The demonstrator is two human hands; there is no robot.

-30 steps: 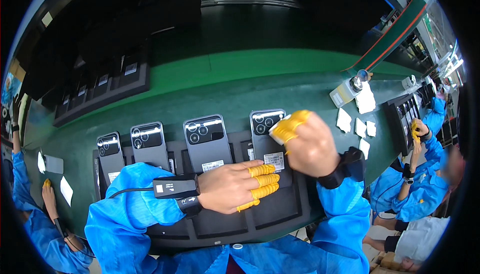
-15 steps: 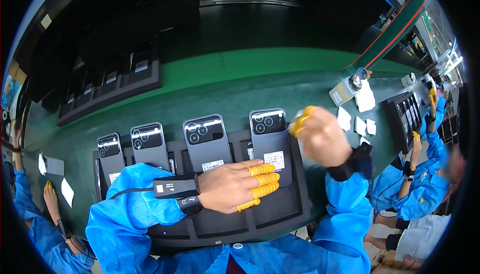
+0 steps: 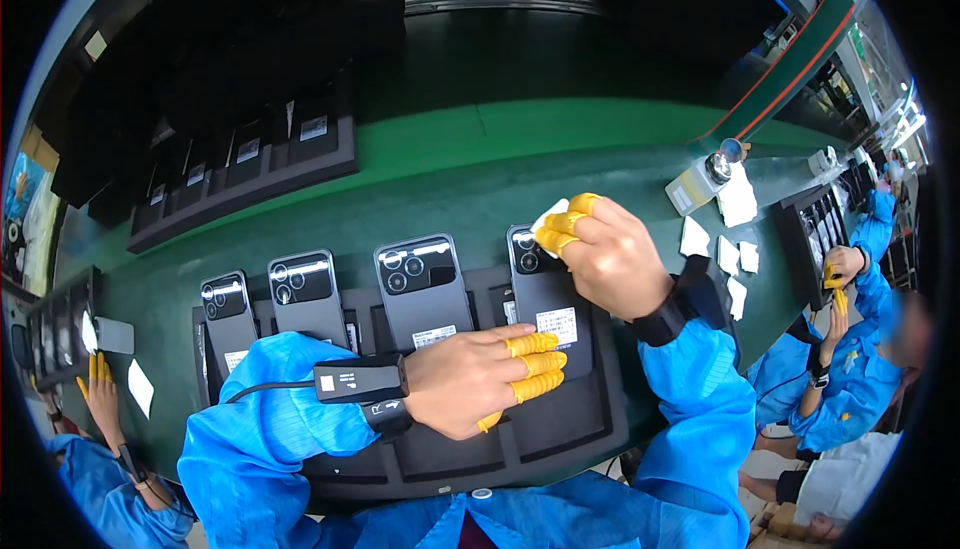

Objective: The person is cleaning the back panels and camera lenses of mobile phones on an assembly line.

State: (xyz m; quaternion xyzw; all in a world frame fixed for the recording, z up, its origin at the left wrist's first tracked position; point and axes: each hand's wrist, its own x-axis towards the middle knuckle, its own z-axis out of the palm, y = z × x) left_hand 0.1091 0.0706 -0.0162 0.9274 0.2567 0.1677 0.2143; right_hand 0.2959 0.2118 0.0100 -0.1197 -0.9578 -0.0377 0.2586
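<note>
A grey smartphone (image 3: 543,299) lies back up at the right end of a black foam tray (image 3: 560,429), with a dark camera panel at its top and a white label lower down. My left hand (image 3: 480,377), in yellow finger cots, reaches across the tray. Its outstretched fingers lie flat on the phone's lower part, just under the label. In my right hand (image 3: 612,261), also in yellow finger cots, a folded white wiping cloth (image 3: 548,224) is pinched. The cloth is at the phone's camera panel and partly covers it; whether it touches the lenses is hidden.
Several like phones (image 3: 416,284) lie in the tray to the left. Farther back stands another black tray (image 3: 250,189). A bottle (image 3: 695,184) and white cloth pieces (image 3: 695,239) lie at right. Co-workers' hands (image 3: 100,394) work at both sides.
My right hand has moved left with the cloth, from beside the phone onto its camera panel. My left hand stays on the phone's lower part. The view has shifted slightly.
</note>
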